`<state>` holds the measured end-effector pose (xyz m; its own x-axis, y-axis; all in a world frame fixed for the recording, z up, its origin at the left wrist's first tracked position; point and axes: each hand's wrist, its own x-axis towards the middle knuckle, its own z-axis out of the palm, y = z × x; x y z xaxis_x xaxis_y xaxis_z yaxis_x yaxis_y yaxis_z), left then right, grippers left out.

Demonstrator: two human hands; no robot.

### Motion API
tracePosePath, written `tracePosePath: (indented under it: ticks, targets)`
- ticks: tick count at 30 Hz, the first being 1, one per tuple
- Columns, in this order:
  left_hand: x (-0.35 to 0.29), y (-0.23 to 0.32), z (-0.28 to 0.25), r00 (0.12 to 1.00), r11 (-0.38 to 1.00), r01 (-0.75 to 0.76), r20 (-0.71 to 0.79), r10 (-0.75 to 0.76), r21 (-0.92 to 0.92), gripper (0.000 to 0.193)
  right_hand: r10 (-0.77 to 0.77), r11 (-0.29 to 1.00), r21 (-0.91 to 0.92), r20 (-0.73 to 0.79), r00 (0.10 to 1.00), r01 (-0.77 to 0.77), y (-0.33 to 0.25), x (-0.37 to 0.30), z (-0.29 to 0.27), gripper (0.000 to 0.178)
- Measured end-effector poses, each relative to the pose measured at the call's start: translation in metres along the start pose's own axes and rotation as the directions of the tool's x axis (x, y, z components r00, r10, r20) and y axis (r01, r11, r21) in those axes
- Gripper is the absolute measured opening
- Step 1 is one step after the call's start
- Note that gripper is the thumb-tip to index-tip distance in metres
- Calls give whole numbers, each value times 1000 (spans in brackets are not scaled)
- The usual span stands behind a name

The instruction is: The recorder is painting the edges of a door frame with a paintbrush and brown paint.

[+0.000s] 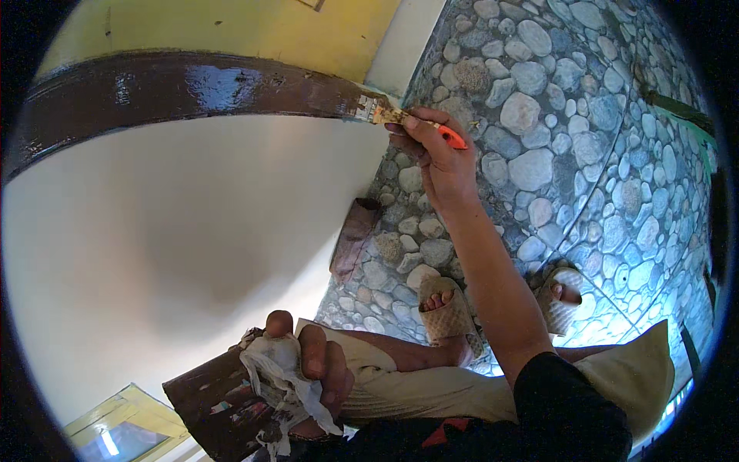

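My right hand (437, 150) is closed round the orange handle of a paintbrush (453, 137), arm stretched forward. The brush's paint-caked ferrule and bristles touch the right end of a dark brown painted band (223, 86), which looks wet and glossy in places. At the lower left, my left hand (327, 369) grips a brown, paint-smeared container (215, 404) together with a crumpled white rag (281, 369). The rag hangs over the container's side. What is inside the container does not show.
Yellow wall (254, 31) lies above the band and cream wall (177, 200) below it. A pebble-stone floor (531, 169) meets the wall at the right. A brown-stained piece (356, 237) lies against the wall's foot. My slippered feet (446, 312) stand on the stones.
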<state>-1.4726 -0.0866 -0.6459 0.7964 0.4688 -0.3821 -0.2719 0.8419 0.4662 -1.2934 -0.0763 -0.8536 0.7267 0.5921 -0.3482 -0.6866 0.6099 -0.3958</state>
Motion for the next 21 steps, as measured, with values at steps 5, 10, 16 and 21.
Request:
tracePosePath:
  ticks: [5,10,16,21]
  targets:
    - [-4,1,-2,1000,1000,5,-13,-5,-1,40,-11,1000,-21,-27,1000,11,5,1,-7,22]
    - [-5,2,-2,1000,1000,-2,-25,1,-6,39,-1,998,-55,-62,998,-3,8,4,-15,22]
    - [-5,1,2,1000,999,-3,8,2,46,39,-10,988,-152,-117,993,-8,6,5,-27,22]
    - [-4,3,5,1000,998,30,-11,-29,57,39,-30,994,-110,-163,986,12,-7,-1,-32,21]
